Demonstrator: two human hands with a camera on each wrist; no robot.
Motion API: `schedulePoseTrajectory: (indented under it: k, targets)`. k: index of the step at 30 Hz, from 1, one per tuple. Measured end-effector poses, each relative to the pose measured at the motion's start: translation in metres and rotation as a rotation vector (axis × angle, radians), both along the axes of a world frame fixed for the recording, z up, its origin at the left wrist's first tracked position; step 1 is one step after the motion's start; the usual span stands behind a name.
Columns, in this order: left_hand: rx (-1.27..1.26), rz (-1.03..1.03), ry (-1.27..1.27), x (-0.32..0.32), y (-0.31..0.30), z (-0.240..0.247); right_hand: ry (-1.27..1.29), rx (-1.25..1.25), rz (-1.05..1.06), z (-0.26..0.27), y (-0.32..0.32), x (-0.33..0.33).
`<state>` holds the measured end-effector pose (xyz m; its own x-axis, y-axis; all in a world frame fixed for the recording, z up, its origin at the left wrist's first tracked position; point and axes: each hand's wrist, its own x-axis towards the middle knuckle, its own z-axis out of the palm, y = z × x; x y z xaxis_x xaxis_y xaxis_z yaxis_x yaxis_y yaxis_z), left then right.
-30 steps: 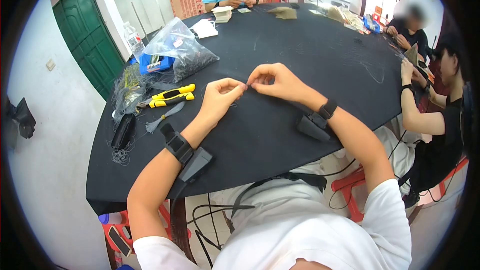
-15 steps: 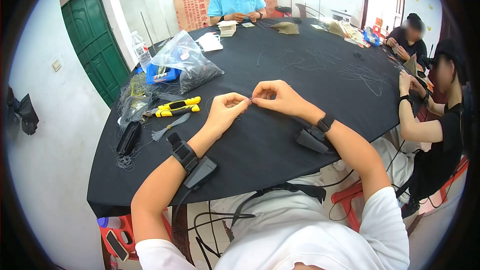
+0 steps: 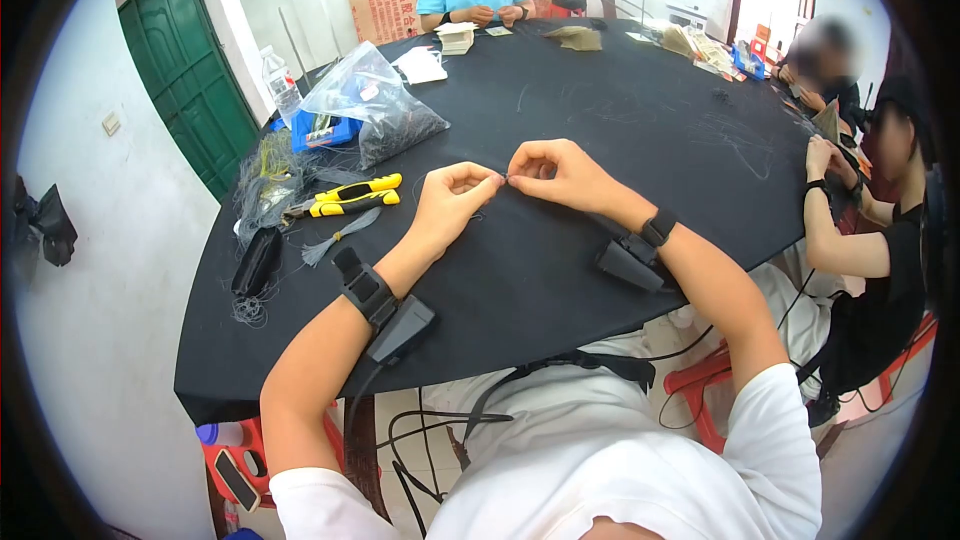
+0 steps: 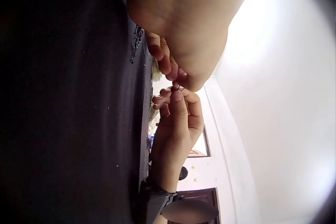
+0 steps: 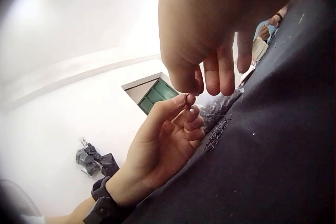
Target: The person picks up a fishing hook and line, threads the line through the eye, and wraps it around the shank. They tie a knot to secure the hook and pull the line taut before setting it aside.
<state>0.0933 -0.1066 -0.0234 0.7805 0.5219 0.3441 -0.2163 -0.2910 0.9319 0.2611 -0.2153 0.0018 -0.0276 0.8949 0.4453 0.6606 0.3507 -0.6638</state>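
Fingertip to fingertip, my two hands meet over the black cloth of the table. The thumb and index finger of my left hand (image 3: 445,202) pinch a tiny, thin dark line (image 4: 181,89). Facing it, my right hand (image 3: 565,177) pinches the same bit from the other side, its thumb and index finger forming a ring. The fingers hide most of the line, and its exact kind is too small to tell. On the cloth behind my left hand lie small dark pieces (image 5: 216,134), seen in the right wrist view.
Yellow-and-black pliers (image 3: 355,196) lie left of my left hand, near a bundle of grey line (image 3: 345,233), a black case (image 3: 258,262) and tangled line (image 3: 268,180). Beyond stand a clear bag of dark bits (image 3: 385,125), a blue box (image 3: 325,132) and a bottle (image 3: 280,85). Other people sit around the table.
The head view has tilted slightly, shifting the whole scene. Both hands keep their pinch with fingertips together, in nearly the same place over the table.
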Motion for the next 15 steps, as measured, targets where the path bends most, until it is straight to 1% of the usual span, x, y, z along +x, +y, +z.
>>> schedulePoseTrajectory:
  k: [2, 8, 15]
  targets:
    - [0.021, 0.0, 0.004, 0.0, 0.0001, -0.0004, 0.007, 0.011, -0.006, 0.0004, -0.0001, -0.0011]
    - [-0.05, -0.014, -0.008, -0.0003, -0.001, 0.0007, -0.002, 0.011, 0.0, -0.0011, 0.0006, 0.0004]
    - [-0.047, -0.023, 0.004, -0.0001, -0.0003, 0.0001, -0.002, 0.015, 0.013, -0.0009, 0.0003, 0.0003]
